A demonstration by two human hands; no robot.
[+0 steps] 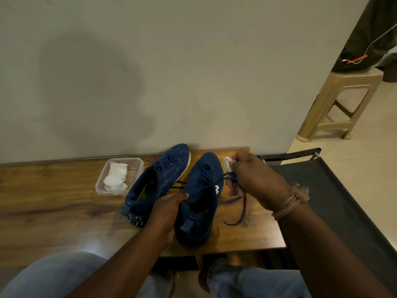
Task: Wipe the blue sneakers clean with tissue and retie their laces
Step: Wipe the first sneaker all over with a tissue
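Two blue sneakers stand side by side on a wooden table [53, 207], toes toward the wall. The left sneaker [156, 179] sits with its laces tied loosely. My left hand [169, 209] grips the collar of the right sneaker [199, 203]. Beside that shoe's right flank, my right hand [251, 179] holds a wad of white tissue [227, 164] and also pinches the shoe's dark lace [225, 177], pulled out sideways. The lace's loose end [240, 214] trails down onto the table.
A clear plastic tub [103, 179] with folded white tissues [116, 177] stands left of the shoes. A dark fabric chair [335, 201] is at the table's right end. A beige plastic stool [341, 104] stands further back. The wall runs directly behind the table.
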